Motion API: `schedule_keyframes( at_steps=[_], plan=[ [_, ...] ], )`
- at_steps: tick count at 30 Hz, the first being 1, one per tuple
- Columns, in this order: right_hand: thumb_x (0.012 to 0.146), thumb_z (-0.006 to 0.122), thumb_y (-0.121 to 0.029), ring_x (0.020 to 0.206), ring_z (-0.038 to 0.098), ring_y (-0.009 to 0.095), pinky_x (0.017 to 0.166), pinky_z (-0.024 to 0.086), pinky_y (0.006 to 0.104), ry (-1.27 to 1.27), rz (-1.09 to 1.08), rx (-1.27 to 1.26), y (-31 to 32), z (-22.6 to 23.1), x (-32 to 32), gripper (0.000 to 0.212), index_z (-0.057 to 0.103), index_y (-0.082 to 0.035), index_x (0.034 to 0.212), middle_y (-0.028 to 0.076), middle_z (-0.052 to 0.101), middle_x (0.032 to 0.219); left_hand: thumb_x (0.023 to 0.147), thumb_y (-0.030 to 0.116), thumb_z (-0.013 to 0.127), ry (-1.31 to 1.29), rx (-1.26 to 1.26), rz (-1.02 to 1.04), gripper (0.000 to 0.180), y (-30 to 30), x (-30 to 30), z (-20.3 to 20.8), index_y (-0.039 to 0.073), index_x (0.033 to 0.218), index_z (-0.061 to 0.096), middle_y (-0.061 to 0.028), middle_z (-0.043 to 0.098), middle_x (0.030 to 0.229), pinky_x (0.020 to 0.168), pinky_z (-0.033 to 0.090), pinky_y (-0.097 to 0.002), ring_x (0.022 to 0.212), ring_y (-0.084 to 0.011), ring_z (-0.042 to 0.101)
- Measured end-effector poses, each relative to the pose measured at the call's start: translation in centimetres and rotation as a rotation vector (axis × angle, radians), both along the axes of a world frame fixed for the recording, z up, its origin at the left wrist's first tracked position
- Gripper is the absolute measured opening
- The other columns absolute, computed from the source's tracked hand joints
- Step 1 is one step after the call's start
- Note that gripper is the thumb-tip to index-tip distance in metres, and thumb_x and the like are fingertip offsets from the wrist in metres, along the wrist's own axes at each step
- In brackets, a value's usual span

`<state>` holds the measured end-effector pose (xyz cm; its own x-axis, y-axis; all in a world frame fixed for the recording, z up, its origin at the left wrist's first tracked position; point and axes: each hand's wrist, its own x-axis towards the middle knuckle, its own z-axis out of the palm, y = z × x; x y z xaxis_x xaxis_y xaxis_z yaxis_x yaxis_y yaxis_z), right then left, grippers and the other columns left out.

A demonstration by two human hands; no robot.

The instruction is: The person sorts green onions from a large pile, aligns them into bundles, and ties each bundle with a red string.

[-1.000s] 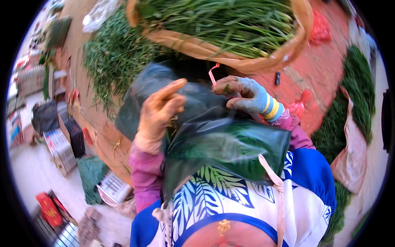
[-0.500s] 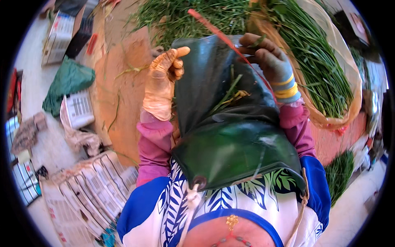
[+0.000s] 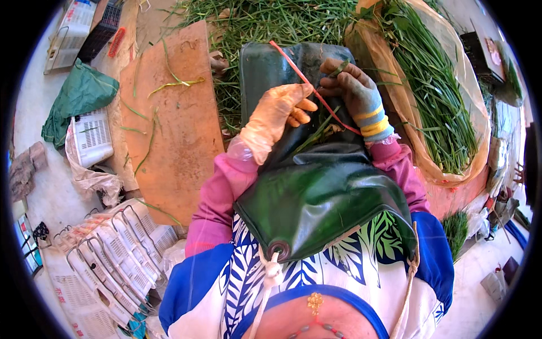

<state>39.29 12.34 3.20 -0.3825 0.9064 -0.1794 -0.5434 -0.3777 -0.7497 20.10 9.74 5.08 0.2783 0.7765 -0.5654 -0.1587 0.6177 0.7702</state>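
Observation:
A thin red strip (image 3: 292, 66) slants across the dark green apron (image 3: 316, 198) on my lap. Cream-orange rubber covers my left hand (image 3: 279, 116), its fingers bunched and the tips at the middle of the strip. Opposite it, my right hand (image 3: 353, 90), in a grey-blue knitted glove with yellow bands, pinches at the strip too; its exact grip is partly hidden. A bit of green leaf (image 3: 339, 69) clings to the right glove's fingers. Beneath the hands, loose green and yellowish blades (image 3: 319, 135) lie on the apron.
Long green leaves (image 3: 435, 96) fill an open tan plastic bag (image 3: 474, 155) at the right. More loose leaves (image 3: 271, 22) spread beyond the apron. A brown board (image 3: 175, 124) stands left of it. White plastic crates (image 3: 121, 243) and a green cloth (image 3: 82, 99) lie farther left.
My left hand has moved right and slightly down to the red strip, its fingers drawn in. The strip's upper end has dropped a little. My right hand has shifted slightly left and down.

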Motion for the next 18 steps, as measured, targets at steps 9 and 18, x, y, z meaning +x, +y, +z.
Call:
schedule_keyframes(
  at_steps=[9,18],
  plan=[
    [0.083,0.052,-0.014,0.083,0.06,0.022,0.076,0.05,0.0395,0.096,-0.091,0.053,0.0,-0.8,1.1,0.037,0.046,0.002,0.116,0.013,0.055,0.108,0.083,0.025,0.055,-0.138,0.12,0.325,0.022,1.5,-0.1,-1.2,0.004,0.085,0.062,0.0031,0.051,0.06,0.046,0.036,-0.0183,0.048,-0.0059,0.045],
    [0.085,0.05,-0.019,0.087,0.058,0.022,0.077,0.049,0.0402,0.062,-0.094,0.049,1.5,-1.1,4.4,0.046,0.037,-0.001,0.125,0.014,0.053,0.111,0.078,0.024,0.062,0.044,0.285,0.905,0.022,-3.0,-16.5,2.0,0.004,0.086,0.061,0.0048,0.047,0.058,0.043,0.033,-0.0169,0.048,-0.0049,0.041]
  ],
)
